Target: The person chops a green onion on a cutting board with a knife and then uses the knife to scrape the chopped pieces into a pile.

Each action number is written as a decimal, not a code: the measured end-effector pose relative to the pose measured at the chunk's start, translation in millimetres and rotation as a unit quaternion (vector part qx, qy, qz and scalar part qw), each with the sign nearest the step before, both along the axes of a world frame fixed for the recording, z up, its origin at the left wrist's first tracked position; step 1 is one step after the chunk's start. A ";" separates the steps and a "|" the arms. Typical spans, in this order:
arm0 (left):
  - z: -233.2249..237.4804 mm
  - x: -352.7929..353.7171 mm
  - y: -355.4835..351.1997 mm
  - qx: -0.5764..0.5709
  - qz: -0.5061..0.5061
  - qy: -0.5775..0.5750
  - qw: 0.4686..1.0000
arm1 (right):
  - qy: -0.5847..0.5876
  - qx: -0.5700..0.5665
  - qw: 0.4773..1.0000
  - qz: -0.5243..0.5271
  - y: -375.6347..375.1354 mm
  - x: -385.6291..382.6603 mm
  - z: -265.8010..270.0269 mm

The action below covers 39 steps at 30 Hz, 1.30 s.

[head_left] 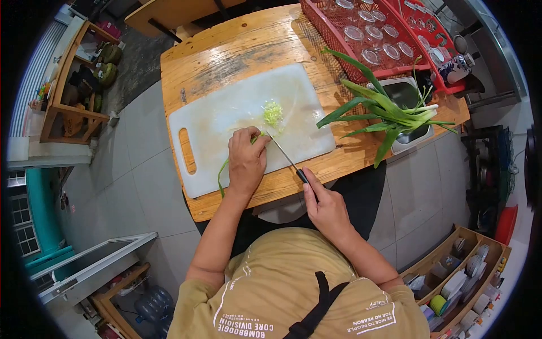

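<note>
On the white cutting board [214, 121], my left hand [247, 160] has its fingers curled over a green onion [222, 176], whose leaf trails out toward the board's near edge. My right hand [326, 204] grips the black handle of a knife [285, 153]. Its blade points away to the left, the tip close to my left fingertips. Just beyond the tip sits a small pile of chopped green onion [272, 113]. To the right, a bunch of whole green onions [389, 110] lies across metal containers [402, 93].
A red plastic crate [333, 35] holding several upturned glasses stands at the table's far right. Bare wood of the table [243, 37] shows behind the board. A wooden chair [161, 17] is at the far side. Divided wooden box [451, 271] stands low at right.
</note>
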<state>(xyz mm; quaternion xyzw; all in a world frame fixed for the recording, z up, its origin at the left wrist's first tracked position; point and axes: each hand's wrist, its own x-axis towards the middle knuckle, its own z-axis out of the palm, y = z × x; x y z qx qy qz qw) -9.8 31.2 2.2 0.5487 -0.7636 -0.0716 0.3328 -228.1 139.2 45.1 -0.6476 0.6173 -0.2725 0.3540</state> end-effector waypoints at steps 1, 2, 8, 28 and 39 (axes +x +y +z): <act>-0.3 -0.2 0.7 0.000 0.000 0.001 1.000 | 0.020 -0.020 1.000 -0.001 -4.4 3.5 -4.8; -1.1 -0.2 1.1 0.000 -0.001 0.001 1.000 | 0.041 -0.039 0.998 -0.003 -8.4 6.4 -7.3; -0.7 0.9 0.2 0.005 0.005 0.026 1.000 | -0.036 -0.037 0.999 -0.011 -17.6 6.3 0.6; -1.3 -2.4 -2.0 -0.010 0.048 0.054 0.997 | -0.040 0.022 0.999 -0.010 -17.5 -6.8 13.8; -4.6 -2.5 -0.9 -0.015 0.049 0.071 0.996 | -0.032 -0.040 0.999 0.002 -44.8 10.7 5.7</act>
